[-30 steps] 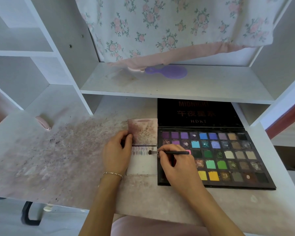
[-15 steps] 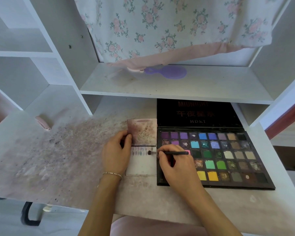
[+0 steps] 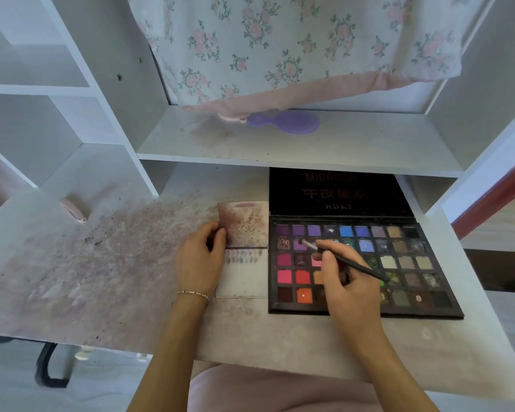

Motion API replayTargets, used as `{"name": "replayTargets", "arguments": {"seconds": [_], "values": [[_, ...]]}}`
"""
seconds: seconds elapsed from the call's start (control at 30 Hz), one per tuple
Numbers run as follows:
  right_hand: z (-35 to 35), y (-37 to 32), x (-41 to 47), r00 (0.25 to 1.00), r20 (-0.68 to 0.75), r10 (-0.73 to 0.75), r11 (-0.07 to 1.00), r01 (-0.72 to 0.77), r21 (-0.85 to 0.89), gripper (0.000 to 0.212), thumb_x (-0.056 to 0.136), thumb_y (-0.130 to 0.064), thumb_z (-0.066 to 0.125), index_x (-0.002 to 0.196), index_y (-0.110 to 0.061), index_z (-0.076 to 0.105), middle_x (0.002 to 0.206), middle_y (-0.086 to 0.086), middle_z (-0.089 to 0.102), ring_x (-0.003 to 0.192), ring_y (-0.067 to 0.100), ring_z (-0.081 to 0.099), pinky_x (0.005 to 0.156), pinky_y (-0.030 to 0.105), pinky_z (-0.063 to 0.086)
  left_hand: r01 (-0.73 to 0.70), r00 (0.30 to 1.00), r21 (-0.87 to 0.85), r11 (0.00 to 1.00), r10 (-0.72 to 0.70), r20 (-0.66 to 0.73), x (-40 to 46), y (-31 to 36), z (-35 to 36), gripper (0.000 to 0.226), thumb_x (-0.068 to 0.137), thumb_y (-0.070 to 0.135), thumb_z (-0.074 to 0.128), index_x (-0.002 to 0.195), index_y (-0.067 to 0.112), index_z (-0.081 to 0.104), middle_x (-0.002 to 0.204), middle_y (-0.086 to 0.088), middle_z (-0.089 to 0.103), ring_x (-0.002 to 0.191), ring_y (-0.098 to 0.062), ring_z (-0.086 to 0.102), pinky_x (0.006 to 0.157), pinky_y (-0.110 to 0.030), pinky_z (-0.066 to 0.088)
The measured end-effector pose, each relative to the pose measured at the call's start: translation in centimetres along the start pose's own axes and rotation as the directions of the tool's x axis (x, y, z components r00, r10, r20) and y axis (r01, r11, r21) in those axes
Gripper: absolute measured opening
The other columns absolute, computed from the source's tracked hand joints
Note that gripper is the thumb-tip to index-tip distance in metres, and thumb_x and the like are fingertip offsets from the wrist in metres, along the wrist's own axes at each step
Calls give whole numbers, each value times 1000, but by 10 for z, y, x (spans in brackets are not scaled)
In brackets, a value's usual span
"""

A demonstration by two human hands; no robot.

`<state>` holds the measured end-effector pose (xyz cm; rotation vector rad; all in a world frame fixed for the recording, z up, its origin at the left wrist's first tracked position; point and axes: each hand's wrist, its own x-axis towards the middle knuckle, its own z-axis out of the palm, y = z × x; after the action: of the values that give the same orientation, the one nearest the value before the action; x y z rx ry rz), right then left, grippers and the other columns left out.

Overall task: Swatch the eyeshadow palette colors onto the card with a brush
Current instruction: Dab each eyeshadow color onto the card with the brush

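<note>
On the bench [image 3: 107, 292], the open eyeshadow palette [image 3: 366, 269] lies flat with its long axis left to right and its lid propped back under the shelf; it looks rigid and fairly weighty, though its pressed pans would probably crumble under hard digging. Just left of it, touching its edge, the thin, light card [image 3: 243, 257] would likely slide, so the left hand [image 3: 201, 260] pinches its left edge. The right hand [image 3: 348, 281] has its fingers closed around the slim, stiff brush [image 3: 344, 261] mid-handle, bristles pointing up-left into a purple pan.
</note>
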<state>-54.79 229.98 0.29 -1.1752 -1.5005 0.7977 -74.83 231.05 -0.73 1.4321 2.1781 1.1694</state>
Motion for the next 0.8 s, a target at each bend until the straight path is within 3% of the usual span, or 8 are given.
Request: {"name": "replayTargets", "arguments": {"seconds": [0.13, 0.3, 0.4, 0.5, 0.53, 0.67, 0.8], "values": [[-27, 10, -4, 995, -82, 52, 998, -54, -31, 37, 90, -6, 50, 90, -43, 55, 92, -8, 62, 87, 0, 59, 70, 12, 48, 17, 999, -46, 999, -15, 33, 2, -1, -1, 18, 90, 16, 51, 100, 16, 66, 85, 8, 62, 72, -2, 53, 61, -12, 36], [-61, 19, -2, 979, -194, 56, 991, -78, -106, 36, 90, -5, 48, 89, -40, 52, 93, -9, 59, 86, -4, 58, 59, 16, 51, 47, 998, 13, 999, -46, -37, 2, 4, 6, 20, 90, 17, 50, 103, 13, 65, 86, 3, 62, 75, -11, 52, 57, -11, 30], [-77, 27, 0, 957, -269, 108, 983, -142, -113, 30, 91, -12, 48, 91, -41, 49, 97, -3, 59, 89, 5, 59, 60, 18, 50, 38, 996, 38, 999, -34, -87, -1, 6, 11, 22, 90, 15, 49, 105, 11, 65, 93, -8, 67, 75, -13, 49, 54, -17, 29], [-88, 34, 5, 936, -339, 94, 970, -163, -179, 20, 90, -10, 49, 98, -28, 52, 97, 1, 59, 89, 14, 58, 64, 14, 49, 28, 995, 40, 999, -25, -93, -2, 5, 13, 21, 89, 14, 50, 104, 9, 64, 95, -13, 68, 76, -16, 49, 61, -25, 32], [-91, 36, 8, 929, -361, 87, 964, -170, -206, 19, 90, -9, 50, 99, -25, 53, 97, 2, 59, 89, 16, 57, 67, 15, 49, 28, 995, 37, 999, -24, -93, -2, 5, 13, 21, 89, 13, 50, 104, 9, 65, 95, -14, 68, 77, -17, 49, 64, -26, 33], [-95, 38, 11, 910, -399, 112, 951, -214, -221, 16, 89, -10, 50, 96, -24, 54, 94, -2, 57, 87, 18, 56, 74, 41, 53, 26, 996, 33, 999, -24, -82, -2, 2, 13, 21, 89, 14, 49, 104, 10, 64, 96, -13, 67, 82, -25, 56, 68, -29, 36], [-95, 40, 12, 911, -396, 111, 946, -219, -240, 16, 89, -11, 50, 96, -25, 54, 95, -3, 56, 89, 18, 56, 75, 37, 52, 23, 997, 35, 999, -20, -75, -2, 2, 12, 22, 89, 14, 49, 105, 9, 64, 97, -13, 67, 87, -29, 58, 70, -30, 38]]}}
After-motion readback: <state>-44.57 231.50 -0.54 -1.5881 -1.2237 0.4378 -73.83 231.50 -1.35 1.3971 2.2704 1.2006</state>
